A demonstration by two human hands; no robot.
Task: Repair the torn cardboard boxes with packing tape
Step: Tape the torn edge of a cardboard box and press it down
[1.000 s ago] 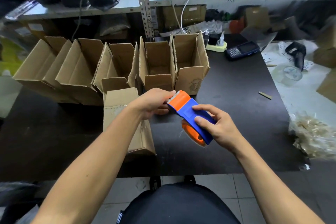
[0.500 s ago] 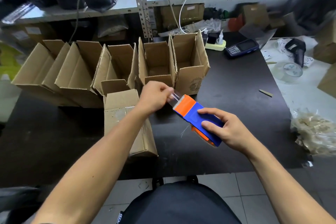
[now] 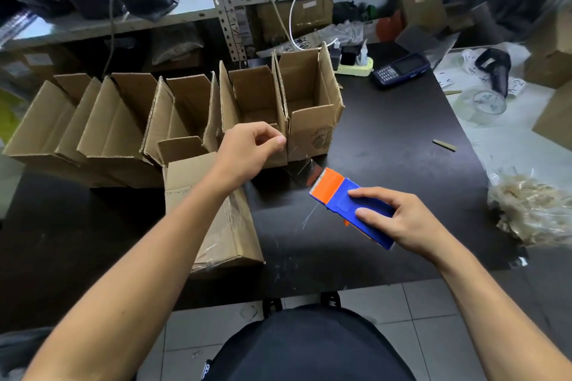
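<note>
The left hand (image 3: 247, 151) pinches the free end of clear tape (image 3: 301, 171) and holds it up near the open boxes (image 3: 309, 108), so a strip stretches taut from the dispenser (image 3: 349, 204). The right hand (image 3: 399, 223) grips the dispenser low over the table (image 3: 387, 148), likely to draw out enough length. The closed box (image 3: 213, 210) lies beside the left forearm.

Bare forearms without sleeves, dark navy trousers (image 3: 309, 346), black shoes (image 3: 272, 303) below.
</note>
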